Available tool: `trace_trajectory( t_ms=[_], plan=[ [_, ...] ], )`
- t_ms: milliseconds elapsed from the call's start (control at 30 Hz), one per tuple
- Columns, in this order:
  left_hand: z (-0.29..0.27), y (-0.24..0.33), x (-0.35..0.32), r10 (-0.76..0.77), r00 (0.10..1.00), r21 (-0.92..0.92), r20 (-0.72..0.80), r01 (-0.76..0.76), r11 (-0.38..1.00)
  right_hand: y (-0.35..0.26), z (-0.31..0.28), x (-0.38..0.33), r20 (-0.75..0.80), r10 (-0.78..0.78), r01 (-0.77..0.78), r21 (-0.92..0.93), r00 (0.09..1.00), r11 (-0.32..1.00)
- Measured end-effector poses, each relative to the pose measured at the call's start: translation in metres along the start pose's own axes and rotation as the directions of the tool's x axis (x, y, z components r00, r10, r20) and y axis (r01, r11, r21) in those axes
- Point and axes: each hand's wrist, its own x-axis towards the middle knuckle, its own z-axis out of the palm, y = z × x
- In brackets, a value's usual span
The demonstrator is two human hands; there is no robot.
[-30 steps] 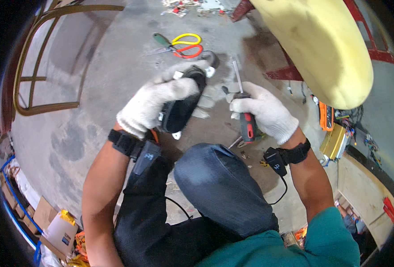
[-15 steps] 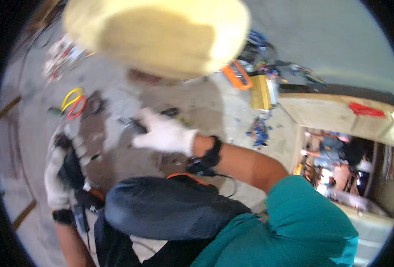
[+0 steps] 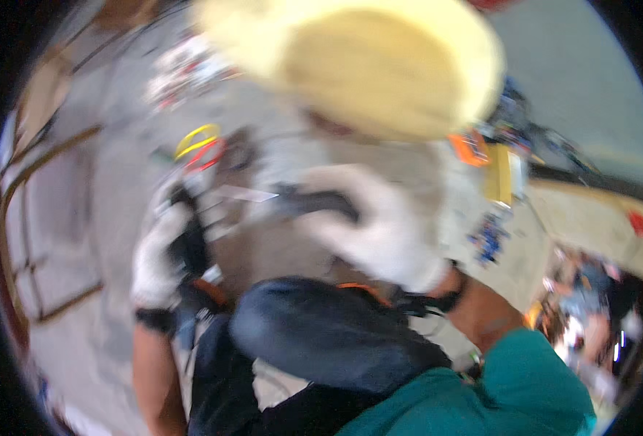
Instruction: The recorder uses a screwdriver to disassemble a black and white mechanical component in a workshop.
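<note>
Since half a second ago the white-gloved right hand (image 3: 379, 225) lifts to frame centre pinching a dark slim tool (image 3: 318, 202), while the white-gloved left hand (image 3: 158, 254) stays wrapped around a black rounded device (image 3: 189, 243) at left; steady both before rejoining.

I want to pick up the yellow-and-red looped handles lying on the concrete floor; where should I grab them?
Judging loosely, take the yellow-and-red looped handles at the loops themselves, coming from above: they lie flat on the grey concrete floor, open, just beyond the white-gloved left hand. Blur hides the rest of the tool.
</note>
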Motion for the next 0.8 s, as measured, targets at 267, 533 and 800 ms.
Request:
trace_trajectory(
  t_ms=[267, 533, 800],
  plan=[
    [-0.013, 0.011, -0.003, -0.016, 0.995, 0.01, 0.103, 0.015, 1.0, -0.033, -0.005, 0.001, -0.035, 0.112, -0.113, -0.03, 0.993, 0.993],
    [-0.025, 0.009, 0.002, 0.07, 0.991, -0.025, 0.117, -0.068, 0.997, -0.03, 0.004, 0.005, 0.053, -0.091, 0.089, 0.04, 0.994, 0.995],
    [-0.021, 0.009, -0.003, 0.059, 0.991, 0.043, 0.118, -0.064, 0.997, -0.028, 0.0, 0.003, 0.074, -0.17, 0.174, -0.052, 0.983, 0.983]
  ],
)
